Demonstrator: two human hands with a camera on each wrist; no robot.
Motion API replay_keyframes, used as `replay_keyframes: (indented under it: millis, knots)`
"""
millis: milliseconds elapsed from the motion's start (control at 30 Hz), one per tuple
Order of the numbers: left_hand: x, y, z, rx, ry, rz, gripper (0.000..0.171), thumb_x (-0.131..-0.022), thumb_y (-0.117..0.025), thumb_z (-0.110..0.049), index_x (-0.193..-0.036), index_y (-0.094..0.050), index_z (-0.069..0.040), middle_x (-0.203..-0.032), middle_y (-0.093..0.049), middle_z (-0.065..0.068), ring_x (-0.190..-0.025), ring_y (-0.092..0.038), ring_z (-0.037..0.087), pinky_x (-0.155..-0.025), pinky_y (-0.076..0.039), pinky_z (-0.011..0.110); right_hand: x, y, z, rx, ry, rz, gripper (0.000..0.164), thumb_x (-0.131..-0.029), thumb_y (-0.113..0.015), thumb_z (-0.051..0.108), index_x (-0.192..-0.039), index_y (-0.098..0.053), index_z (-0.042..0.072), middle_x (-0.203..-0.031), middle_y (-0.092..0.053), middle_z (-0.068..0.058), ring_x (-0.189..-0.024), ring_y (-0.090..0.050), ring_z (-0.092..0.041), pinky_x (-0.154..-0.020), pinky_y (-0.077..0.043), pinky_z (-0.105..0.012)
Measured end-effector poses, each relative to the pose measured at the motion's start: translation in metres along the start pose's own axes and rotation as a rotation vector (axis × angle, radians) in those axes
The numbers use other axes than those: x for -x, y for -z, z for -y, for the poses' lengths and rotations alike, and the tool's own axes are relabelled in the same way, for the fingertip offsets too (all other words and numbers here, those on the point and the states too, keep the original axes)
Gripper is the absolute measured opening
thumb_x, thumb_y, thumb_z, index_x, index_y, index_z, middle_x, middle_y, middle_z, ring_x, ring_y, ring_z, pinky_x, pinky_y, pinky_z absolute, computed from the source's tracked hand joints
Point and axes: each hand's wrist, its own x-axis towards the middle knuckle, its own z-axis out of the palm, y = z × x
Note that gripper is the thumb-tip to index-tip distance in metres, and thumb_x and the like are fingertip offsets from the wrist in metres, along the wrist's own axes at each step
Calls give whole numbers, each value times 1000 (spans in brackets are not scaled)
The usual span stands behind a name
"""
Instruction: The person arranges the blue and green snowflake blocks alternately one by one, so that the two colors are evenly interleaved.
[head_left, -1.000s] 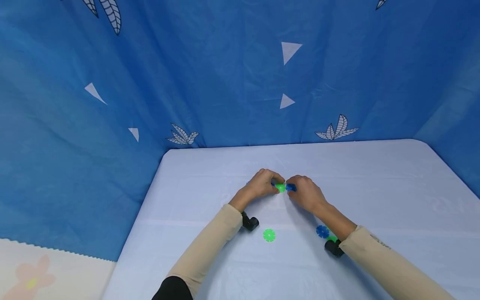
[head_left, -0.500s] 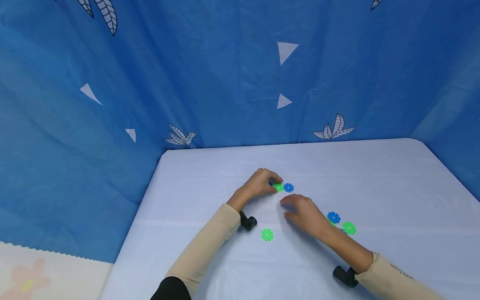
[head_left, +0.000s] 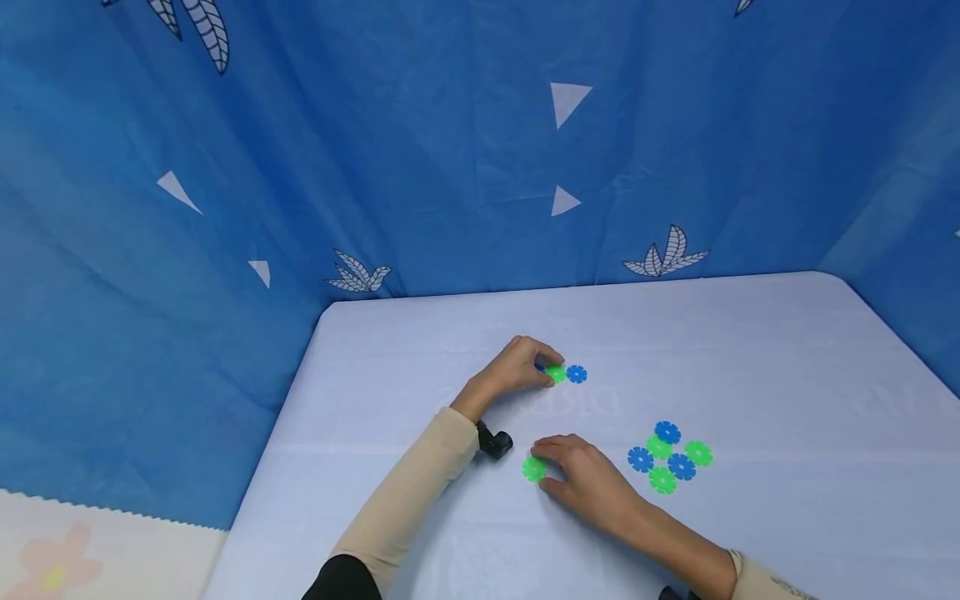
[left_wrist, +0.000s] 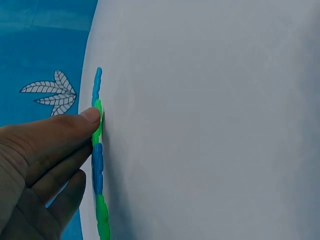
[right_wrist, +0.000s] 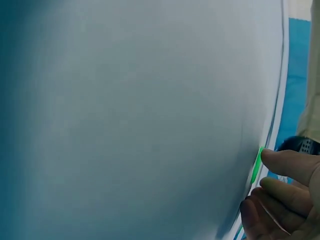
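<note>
A broad stretch of the worktop (head_left: 817, 392) is left free on the right, beyond the cluster of blue and green discs (head_left: 682, 467), and an open lane is left between that cluster and the short row of discs (head_left: 576, 374) pinched by the left hand (head_left: 521, 364). Passage on the near left is blocked by the left sleeve (head_left: 416, 487), and the gap between it and the lone green disc (head_left: 533, 471) is narrowed by the black wrist camera (head_left: 497, 442). The near approach to the cluster is crossed by the right hand (head_left: 585, 479) and forearm (head_left: 675, 537), while the far edge is bounded by the blue curtain (head_left: 450, 167).
</note>
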Motion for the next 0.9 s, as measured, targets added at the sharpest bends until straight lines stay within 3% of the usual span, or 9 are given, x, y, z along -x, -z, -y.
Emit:
replay_keyframes:
  millis: [367, 700, 900]
  knots:
    - [-4, 1, -5, 7, 13, -4, 37, -82, -80, -10, -119, -72, -8, -118, -70, 1, -115, -61, 13, -96, -47, 25, -2, -8, 13, 100, -75, 40, 35, -80, -82, 14, -112, -72, 6, -117, -66, -3, -111, -59, -21, -91, -52, -40]
    - [-15, -8, -12, 28, -18, 15, 37, -82, -80, -10, -119, -72, -8, -117, -71, 1, -117, -60, 12, -98, -44, 22, 3, -13, 19, 227, 42, -45, 20, -77, -81, 7, -95, -73, 11, -98, -65, 4, -90, -60, -13, -74, -55, -31]
    - [-19, -15, -14, 25, -34, 15, 36, -82, -80, -9, -118, -72, -7, -116, -71, 0, -115, -61, 11, -97, -45, 21, 8, -10, 19, 223, 69, -26, 21, -75, -82, 7, -92, -72, 13, -92, -60, 7, -84, -58, -11, -66, -53, -28]
